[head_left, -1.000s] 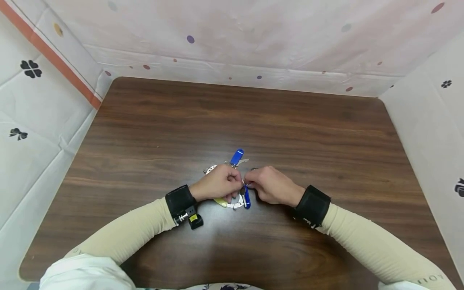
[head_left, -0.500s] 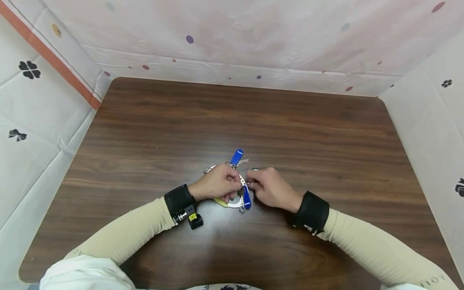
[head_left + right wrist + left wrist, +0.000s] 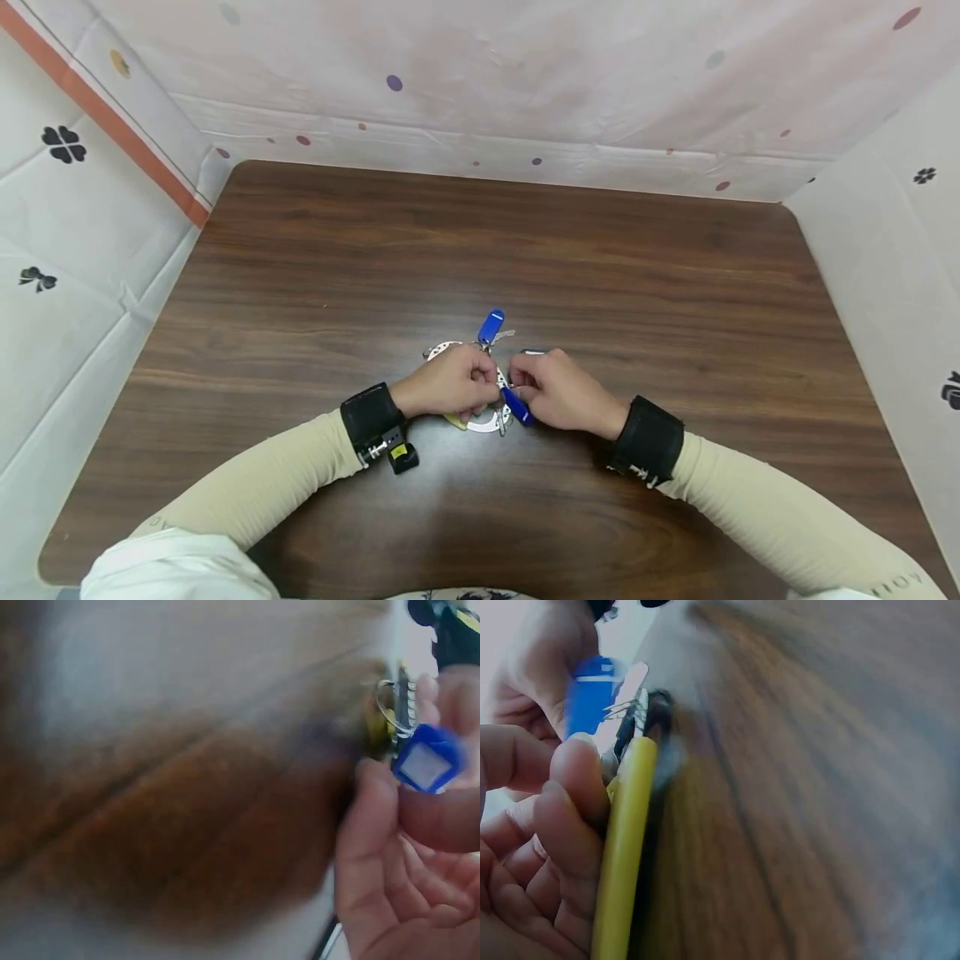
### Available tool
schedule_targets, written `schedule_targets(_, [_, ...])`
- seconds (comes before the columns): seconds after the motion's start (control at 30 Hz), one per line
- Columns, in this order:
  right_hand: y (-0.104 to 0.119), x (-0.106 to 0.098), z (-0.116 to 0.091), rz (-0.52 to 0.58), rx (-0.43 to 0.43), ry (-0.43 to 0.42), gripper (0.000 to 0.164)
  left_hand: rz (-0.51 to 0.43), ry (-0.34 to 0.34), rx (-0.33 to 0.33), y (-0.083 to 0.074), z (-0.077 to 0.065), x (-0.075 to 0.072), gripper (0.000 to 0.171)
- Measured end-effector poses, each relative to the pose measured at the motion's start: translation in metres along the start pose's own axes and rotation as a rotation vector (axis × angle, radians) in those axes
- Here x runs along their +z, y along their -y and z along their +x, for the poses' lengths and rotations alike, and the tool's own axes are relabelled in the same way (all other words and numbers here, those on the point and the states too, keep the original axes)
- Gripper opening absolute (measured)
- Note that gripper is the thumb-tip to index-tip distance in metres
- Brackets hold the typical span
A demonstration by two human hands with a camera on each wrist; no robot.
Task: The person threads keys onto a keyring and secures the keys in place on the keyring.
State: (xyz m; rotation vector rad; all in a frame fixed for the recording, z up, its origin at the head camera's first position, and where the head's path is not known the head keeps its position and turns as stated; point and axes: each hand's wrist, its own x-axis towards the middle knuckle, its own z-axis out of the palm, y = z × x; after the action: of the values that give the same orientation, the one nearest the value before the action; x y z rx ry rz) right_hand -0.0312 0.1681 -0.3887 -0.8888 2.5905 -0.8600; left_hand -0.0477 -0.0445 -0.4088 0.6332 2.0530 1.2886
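Observation:
A flat metal ring (image 3: 483, 423) with holes along its band and a yellow section (image 3: 626, 847) lies between the hands. My left hand (image 3: 450, 379) holds this ring, its thumb and fingers curled at the band beside the yellow section. My right hand (image 3: 566, 390) pinches at the small-ring end of a blue key tag (image 3: 517, 407). That tag, with a pale label, shows over the fingers in the right wrist view, a thin wire loop (image 3: 386, 709) next to it. Another blue key tag (image 3: 491, 326) and a key (image 3: 504, 335) lie at the ring's far side.
The brown wooden table (image 3: 525, 258) spreads around the hands. A small dark item (image 3: 534, 352) shows just behind the right hand. Patterned white sheeting (image 3: 480, 92) stands along the back and both sides.
The blue tag between the hands has swung from hanging nearly straight toward the body to slanting rightward, toward the right hand. The right hand has shifted slightly right; the left hand stays nearly still.

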Motion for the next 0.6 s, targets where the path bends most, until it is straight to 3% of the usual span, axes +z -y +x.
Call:
schedule_targets(0.1, [0.003,-0.004,-0.001,0.053,0.057,0.025,0.019,0.127,-0.005,0.046,-0.001,-0.001,-0.001,0.019])
schedule_targets(0.2, [0.004,-0.013,0.000,0.001,0.070,0.049,0.010,0.294,-0.054,0.068,-0.005,-0.004,-0.003,0.019])
schedule_targets(0.27, [0.004,-0.022,0.001,-0.038,0.090,0.041,0.005,0.387,-0.104,0.061,-0.009,-0.007,-0.005,0.018])
schedule_targets(0.4, [-0.002,-0.037,0.012,-0.102,0.123,-0.006,0.014,0.532,-0.193,0.033,-0.019,-0.014,-0.007,0.015])
schedule_targets(0.6, [-0.018,-0.044,0.035,-0.191,0.038,-0.019,0.015,0.829,-0.300,0.082,-0.033,-0.022,0.001,0.046])
